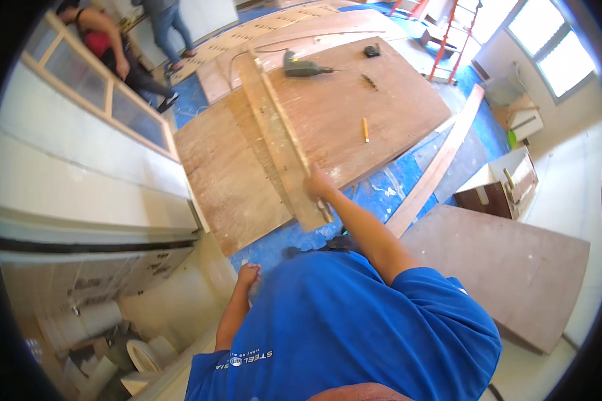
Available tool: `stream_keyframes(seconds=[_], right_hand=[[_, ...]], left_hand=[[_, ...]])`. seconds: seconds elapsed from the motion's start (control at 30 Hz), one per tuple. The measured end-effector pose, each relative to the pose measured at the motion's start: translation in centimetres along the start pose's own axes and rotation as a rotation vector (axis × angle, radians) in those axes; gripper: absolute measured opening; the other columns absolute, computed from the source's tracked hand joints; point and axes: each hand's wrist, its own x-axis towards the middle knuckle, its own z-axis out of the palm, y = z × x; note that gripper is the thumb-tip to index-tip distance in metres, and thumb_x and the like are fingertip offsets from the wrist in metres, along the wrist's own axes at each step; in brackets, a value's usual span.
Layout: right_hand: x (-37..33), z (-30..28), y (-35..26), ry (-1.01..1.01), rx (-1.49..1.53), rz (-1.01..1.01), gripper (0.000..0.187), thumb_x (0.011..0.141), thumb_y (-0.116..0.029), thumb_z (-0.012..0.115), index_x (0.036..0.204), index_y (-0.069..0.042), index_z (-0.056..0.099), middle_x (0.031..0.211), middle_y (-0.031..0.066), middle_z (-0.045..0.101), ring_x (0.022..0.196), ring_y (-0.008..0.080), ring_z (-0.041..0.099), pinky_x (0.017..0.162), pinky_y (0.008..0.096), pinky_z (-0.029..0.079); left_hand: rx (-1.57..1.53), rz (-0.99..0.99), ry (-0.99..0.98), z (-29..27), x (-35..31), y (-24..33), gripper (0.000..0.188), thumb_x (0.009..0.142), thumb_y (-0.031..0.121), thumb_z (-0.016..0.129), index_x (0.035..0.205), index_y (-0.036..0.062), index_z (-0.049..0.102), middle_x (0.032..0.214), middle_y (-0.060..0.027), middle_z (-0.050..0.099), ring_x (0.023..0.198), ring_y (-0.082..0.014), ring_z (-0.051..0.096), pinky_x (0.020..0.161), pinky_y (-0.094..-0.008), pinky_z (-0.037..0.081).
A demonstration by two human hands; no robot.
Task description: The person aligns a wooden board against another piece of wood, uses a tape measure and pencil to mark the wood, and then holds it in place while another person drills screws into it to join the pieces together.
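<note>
My right hand (320, 182) is closed on the edge of a long wooden board (269, 120) with a raised strip along its right side. The board lies lengthwise across a large plywood sheet (214, 194), its near end jutting past the sheet's edge toward me. My left hand (249, 274) hangs low by my left side, fingers curled; something pale shows beside it, too small to name. On the plywood, right of the board, rest a dark green power drill (304, 67), a small black object (372, 50), a dark drill bit (370, 82) and a yellow pencil-like stick (366, 130).
Blue sheeting (381, 190) covers the floor. A long plank (441, 160) and a brown panel (502, 260) lie to the right. Orange ladders (453, 40) stand at the far right. Two people are at the far left, beyond a wood-framed glazed panel (107, 90).
</note>
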Motion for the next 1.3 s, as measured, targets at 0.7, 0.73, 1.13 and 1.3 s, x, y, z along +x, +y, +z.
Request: stream_keyframes(seconds=[0.7,0.73,1.13,1.3], right_hand=[[-23.8,-3.5,44.4,-0.180,-0.180,0.455,0.034,0.086,-0.032,0.060,0.097,-0.002,0.071,0.096,0.0223,0.069,0.095,0.0382,0.067,0.084,0.0471,0.053],[-25.1,-4.2,46.3,-0.193,-0.144,0.529,0.033,0.088,-0.031,0.059,0.095,-0.002,0.071,0.093,0.0221,0.069,0.092,0.0367,0.067,0.081,0.0474,0.054],[-17.1,-9.8,47.8,-0.160,-0.208,0.326,0.037,0.081,-0.032,0.059,0.092,0.001,0.072,0.099,0.0261,0.068,0.095,0.0427,0.065,0.085,0.0505,0.052],[-11.1,-14.7,42.5,0.182,-0.013,0.211,0.038,0.087,-0.032,0.060,0.105,-0.001,0.070,0.107,0.0219,0.068,0.099,0.0411,0.064,0.089,0.0475,0.051]], left_hand=[[0.955,0.642,-0.173,9.3,8.9,4.5,0.024,0.094,0.030,0.063,0.085,0.0078,0.061,0.066,-0.0052,0.060,0.057,-0.0177,0.060,0.051,-0.0320,0.048],[0.589,0.325,-0.162,11.9,6.1,8.5,0.024,0.093,0.029,0.063,0.084,0.0074,0.061,0.067,-0.0049,0.060,0.055,-0.0167,0.059,0.046,-0.0313,0.046],[0.853,0.443,-0.156,12.6,2.1,3.2,0.028,0.096,0.025,0.057,0.093,0.0002,0.068,0.087,-0.0165,0.068,0.081,-0.0298,0.068,0.068,-0.0465,0.053],[0.663,0.163,-0.167,12.7,3.8,5.2,0.027,0.096,0.026,0.056,0.095,0.0005,0.067,0.089,-0.0166,0.068,0.082,-0.0295,0.067,0.069,-0.0459,0.053]])
